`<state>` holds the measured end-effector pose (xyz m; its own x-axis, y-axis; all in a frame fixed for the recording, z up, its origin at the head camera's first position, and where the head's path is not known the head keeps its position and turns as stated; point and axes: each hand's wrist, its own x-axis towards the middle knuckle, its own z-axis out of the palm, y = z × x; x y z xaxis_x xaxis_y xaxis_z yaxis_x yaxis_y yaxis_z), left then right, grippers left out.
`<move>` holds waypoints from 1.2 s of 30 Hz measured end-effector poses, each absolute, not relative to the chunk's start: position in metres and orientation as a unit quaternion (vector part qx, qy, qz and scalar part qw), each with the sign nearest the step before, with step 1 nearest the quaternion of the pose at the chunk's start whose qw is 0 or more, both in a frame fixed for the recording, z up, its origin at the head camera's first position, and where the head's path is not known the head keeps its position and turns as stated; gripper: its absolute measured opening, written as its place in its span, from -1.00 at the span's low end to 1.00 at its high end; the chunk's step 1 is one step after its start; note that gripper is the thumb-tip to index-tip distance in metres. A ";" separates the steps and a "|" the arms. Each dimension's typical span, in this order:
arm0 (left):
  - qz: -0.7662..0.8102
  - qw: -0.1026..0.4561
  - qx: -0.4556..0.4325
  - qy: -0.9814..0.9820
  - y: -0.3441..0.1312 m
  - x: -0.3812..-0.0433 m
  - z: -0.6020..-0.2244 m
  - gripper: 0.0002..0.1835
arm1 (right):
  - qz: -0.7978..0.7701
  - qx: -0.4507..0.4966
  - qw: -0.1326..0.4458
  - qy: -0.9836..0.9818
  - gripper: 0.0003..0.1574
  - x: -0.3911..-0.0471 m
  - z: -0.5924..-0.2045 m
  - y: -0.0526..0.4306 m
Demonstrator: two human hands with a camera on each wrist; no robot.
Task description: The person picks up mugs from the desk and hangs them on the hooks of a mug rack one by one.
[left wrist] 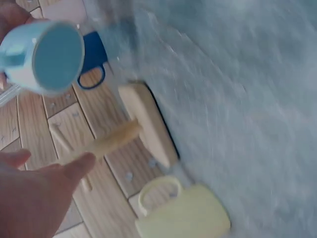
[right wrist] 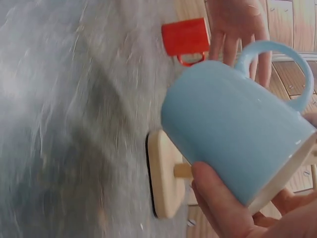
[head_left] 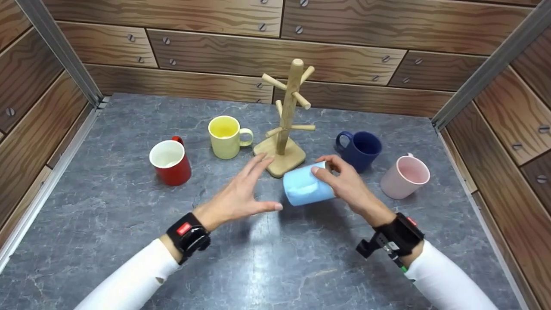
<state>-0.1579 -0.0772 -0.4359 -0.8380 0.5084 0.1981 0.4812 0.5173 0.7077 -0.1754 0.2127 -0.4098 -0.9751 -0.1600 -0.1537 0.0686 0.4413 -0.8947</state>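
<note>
A light blue mug (head_left: 308, 185) is tipped on its side above the tabletop, in front of the wooden mug tree (head_left: 286, 148). My right hand (head_left: 351, 183) grips it by the rim end, thumb on the outside. In the right wrist view, the mug's handle (right wrist: 302, 74) stands out free of the fingers. My left hand (head_left: 236, 196) is held left of the mug, fingers extended and thumb spread, apart from it. In the left wrist view, fingers of the left hand (left wrist: 44, 193) appear near the tree's post (left wrist: 114, 139).
Left of the tree stand a yellow mug (head_left: 226, 142) and a red mug (head_left: 174, 165) with a white inside. To the right are a dark blue mug (head_left: 361, 150) and a pink mug (head_left: 400, 181). Wood-patterned walls (head_left: 232, 51) enclose the grey tabletop (head_left: 267, 267).
</note>
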 end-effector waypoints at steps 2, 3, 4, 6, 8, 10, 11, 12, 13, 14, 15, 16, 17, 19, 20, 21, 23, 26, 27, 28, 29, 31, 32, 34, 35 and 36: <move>0.416 0.010 0.286 0.863 -0.070 -0.159 -0.437 0.19 | -0.557 -0.008 0.126 0.821 -0.36 -0.176 -0.411 0.207; 0.422 0.006 0.287 0.860 -0.066 -0.160 -0.437 0.21 | -0.567 0.000 0.133 0.813 -0.34 -0.177 -0.411 0.205; 0.427 0.005 0.288 0.857 -0.062 -0.162 -0.438 0.22 | -0.577 0.008 0.140 0.805 -0.34 -0.178 -0.412 0.203; 0.438 0.018 0.283 0.853 -0.055 -0.164 -0.437 0.25 | -0.596 0.020 0.152 0.788 -0.33 -0.181 -0.412 0.200; 0.444 0.037 0.274 0.852 -0.048 -0.167 -0.438 0.29 | -0.610 0.029 0.162 0.775 -0.33 -0.184 -0.413 0.198; 0.454 0.049 0.269 0.848 -0.044 -0.169 -0.440 0.30 | -0.626 0.037 0.171 0.760 -0.33 -0.186 -0.413 0.196; 0.459 0.052 0.267 0.845 -0.042 -0.170 -0.442 0.30 | -0.634 0.040 0.177 0.752 -0.32 -0.186 -0.414 0.195; 0.464 0.054 0.266 0.843 -0.041 -0.171 -0.444 0.30 | -0.642 0.043 0.182 0.744 -0.31 -0.187 -0.414 0.194; 0.468 0.053 0.264 0.842 -0.041 -0.172 -0.445 0.28 | -0.649 0.045 0.186 0.736 -0.31 -0.188 -0.415 0.193; 0.472 0.053 0.261 0.840 -0.041 -0.173 -0.447 0.26 | -0.656 0.047 0.190 0.729 -0.31 -0.188 -0.416 0.193; 0.476 0.053 0.259 0.839 -0.041 -0.174 -0.449 0.24 | -0.662 0.049 0.193 0.723 -0.31 -0.189 -0.417 0.192; 0.480 0.053 0.256 0.838 -0.042 -0.175 -0.450 0.22 | -0.668 0.052 0.195 0.716 -0.32 -0.190 -0.418 0.191; 0.484 0.053 0.253 0.836 -0.042 -0.176 -0.451 0.19 | -0.673 0.054 0.196 0.711 -0.32 -0.191 -0.418 0.191; 0.498 0.055 0.249 0.829 -0.044 -0.178 -0.454 0.14 | -0.681 0.058 0.199 0.703 -0.34 -0.192 -0.419 0.189; 0.509 0.056 0.248 0.822 -0.044 -0.179 -0.456 0.12 | -0.683 0.059 0.200 0.700 -0.35 -0.192 -0.419 0.189; 0.521 0.056 0.248 0.815 -0.045 -0.180 -0.457 0.10 | -0.685 0.060 0.201 0.697 -0.36 -0.193 -0.420 0.188; 0.542 0.054 0.248 0.801 -0.046 -0.183 -0.459 0.05 | -0.688 0.058 0.202 0.694 -0.38 -0.193 -0.419 0.187; 0.569 0.055 0.245 0.783 -0.048 -0.185 -0.460 -0.01 | -0.695 0.055 0.205 0.687 -0.40 -0.194 -0.419 0.185; 0.579 0.056 0.241 0.777 -0.048 -0.186 -0.460 -0.02 | -0.697 0.054 0.206 0.685 -0.40 -0.194 -0.419 0.185; 0.589 0.060 0.237 0.770 -0.049 -0.187 -0.460 -0.04 | -0.699 0.053 0.207 0.683 -0.40 -0.194 -0.419 0.184; 0.597 0.063 0.232 0.765 -0.050 -0.187 -0.460 -0.05 | -0.701 0.051 0.209 0.680 -0.40 -0.195 -0.419 0.183; 0.616 0.068 0.222 0.753 -0.051 -0.188 -0.460 -0.08 | -0.704 0.049 0.213 0.676 -0.40 -0.196 -0.419 0.182; 0.623 0.067 0.219 0.748 -0.052 -0.189 -0.459 -0.08 | -0.704 0.048 0.215 0.675 -0.41 -0.196 -0.418 0.182; 0.626 0.061 0.217 0.746 -0.053 -0.190 -0.459 -0.09 | -0.702 0.044 0.217 0.677 -0.41 -0.197 -0.417 0.181; 0.628 0.058 0.217 0.745 -0.054 -0.190 -0.458 -0.10 | -0.698 0.041 0.216 0.681 -0.41 -0.197 -0.416 0.180; 0.631 0.056 0.217 0.743 -0.055 -0.191 -0.458 -0.10 | -0.692 0.038 0.215 0.688 -0.40 -0.197 -0.415 0.180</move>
